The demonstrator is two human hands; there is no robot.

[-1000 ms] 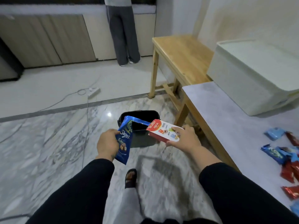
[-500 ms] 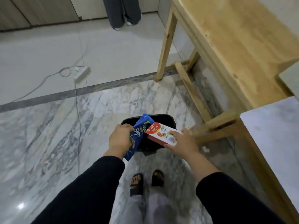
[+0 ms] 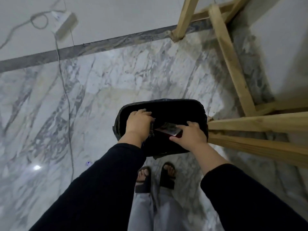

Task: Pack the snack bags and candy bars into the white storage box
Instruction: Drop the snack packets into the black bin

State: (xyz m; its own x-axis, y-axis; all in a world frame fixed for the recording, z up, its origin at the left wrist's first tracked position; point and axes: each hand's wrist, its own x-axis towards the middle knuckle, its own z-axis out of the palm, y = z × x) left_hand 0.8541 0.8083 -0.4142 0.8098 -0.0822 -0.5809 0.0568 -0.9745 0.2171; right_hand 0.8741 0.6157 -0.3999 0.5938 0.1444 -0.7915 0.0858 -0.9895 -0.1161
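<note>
Both my hands reach down into a black bin (image 3: 196, 105) that stands on the marble floor. My left hand (image 3: 138, 124) is curled at the bin's left side, and a dark edge of the blue snack bag (image 3: 152, 130) shows just under it. My right hand (image 3: 188, 135) holds the red and white snack pack (image 3: 168, 130) low inside the bin, fingers over it and thumb beneath. The white storage box and the other snacks are out of view.
Wooden table legs and crossbars (image 3: 233, 67) stand close on the right, touching the bin's right side. A white power strip (image 3: 65, 24) and its cable (image 3: 66, 97) lie on the floor at the left. My sandalled feet (image 3: 155, 177) stand just behind the bin.
My view has tilted down and the table top has left it. Both hands have dropped from above the bin into it, taking the blue bag and the red and white pack down.
</note>
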